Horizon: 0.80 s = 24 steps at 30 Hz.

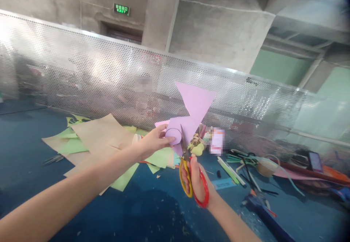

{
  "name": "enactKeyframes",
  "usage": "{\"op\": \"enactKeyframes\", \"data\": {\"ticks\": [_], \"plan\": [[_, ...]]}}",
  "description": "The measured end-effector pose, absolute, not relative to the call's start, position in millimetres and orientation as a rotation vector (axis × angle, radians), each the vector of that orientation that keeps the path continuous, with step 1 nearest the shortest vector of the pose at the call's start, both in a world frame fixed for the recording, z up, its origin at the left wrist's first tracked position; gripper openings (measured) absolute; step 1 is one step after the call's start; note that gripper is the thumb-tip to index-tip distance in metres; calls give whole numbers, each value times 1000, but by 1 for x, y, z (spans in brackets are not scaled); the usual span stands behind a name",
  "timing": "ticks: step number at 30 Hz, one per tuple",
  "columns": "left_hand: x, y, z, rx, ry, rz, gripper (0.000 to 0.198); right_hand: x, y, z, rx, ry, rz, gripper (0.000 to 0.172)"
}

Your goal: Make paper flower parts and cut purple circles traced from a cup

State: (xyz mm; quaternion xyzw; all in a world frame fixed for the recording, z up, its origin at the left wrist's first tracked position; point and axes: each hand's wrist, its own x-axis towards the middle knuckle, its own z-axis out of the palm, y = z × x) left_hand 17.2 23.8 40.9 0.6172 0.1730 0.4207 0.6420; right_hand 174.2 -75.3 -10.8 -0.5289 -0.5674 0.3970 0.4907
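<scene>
My left hand (pixel 157 138) pinches a sheet of pink-purple paper (pixel 188 125), its thumb lying over a circle outlined in dark on the sheet. A large triangular flap of the paper stands up toward the metal screen. My right hand (pixel 198 180) grips a pair of scissors (pixel 186 154) with one yellow and one red handle loop, fingers through the loops. The blades point upward and lie at the paper along the right side of the circle. Both hands are held above the blue table (pixel 153 212).
Brown paper (pixel 101 136) and green paper (pixel 124 178) lie at the left. A blue ruler-like strip (pixel 224 183), green and white sticks (pixel 231 171), a blue-handled tool (pixel 262 212) and a phone (pixel 315 161) lie at the right. A perforated metal screen (pixel 109 70) borders the back.
</scene>
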Motion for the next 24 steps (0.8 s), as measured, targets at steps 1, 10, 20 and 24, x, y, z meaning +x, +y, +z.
{"op": "enactKeyframes", "data": {"ticks": [1,10,20,24], "plan": [[17,23,42,1400,395,957,50,175,-75,-11,-1283,-1375,969,52],[11,23,50,1441,437,908,48,176,-75,-14,-1261,-1413,962,52],[6,30,50,1471,374,839,49,176,-74,-14,-1265,-1423,939,56],[3,32,53,1515,395,832,47,178,-75,-13,-1300,-1450,927,55]]}}
